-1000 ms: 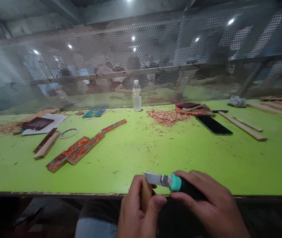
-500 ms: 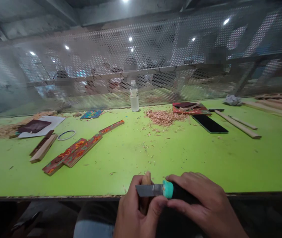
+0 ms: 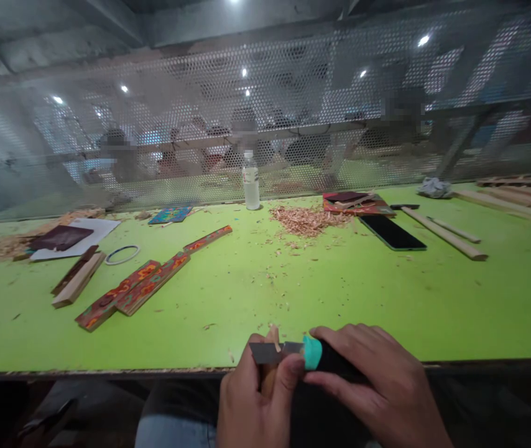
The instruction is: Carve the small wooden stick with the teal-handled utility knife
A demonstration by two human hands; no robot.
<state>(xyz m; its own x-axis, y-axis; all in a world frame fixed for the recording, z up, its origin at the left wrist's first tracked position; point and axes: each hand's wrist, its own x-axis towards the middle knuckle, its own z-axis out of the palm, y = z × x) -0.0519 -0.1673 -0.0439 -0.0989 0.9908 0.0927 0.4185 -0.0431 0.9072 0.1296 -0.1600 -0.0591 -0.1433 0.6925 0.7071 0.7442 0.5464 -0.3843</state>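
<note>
Near the table's front edge, my left hand [image 3: 257, 398] is closed around a small piece of wood [image 3: 268, 378], whose pale tip pokes up past the fingers. My right hand [image 3: 377, 373] grips the black handle of a carving knife [image 3: 266, 353] with a turquoise collar. Its flat blade lies across the wood, pointing left. The left thumb presses close to the blade's base, near the collar. A thin pale shaving stands up at the blade. Most of the wood is hidden by the left fingers.
Flower-painted wood strips [image 3: 142, 287] and a white ring [image 3: 122, 254] lie left on the green table [image 3: 247, 298]. A water bottle [image 3: 250, 183] stands before the mesh screen [image 3: 191, 137]. Wood shavings [image 3: 305, 223], a phone [image 3: 392, 233] and wooden sticks [image 3: 447, 235] lie right.
The blade has shifted slightly left and up across the wood, and a shaving now curls at it. The left thumb has come up against the blade's base. The whole view has shifted slightly.
</note>
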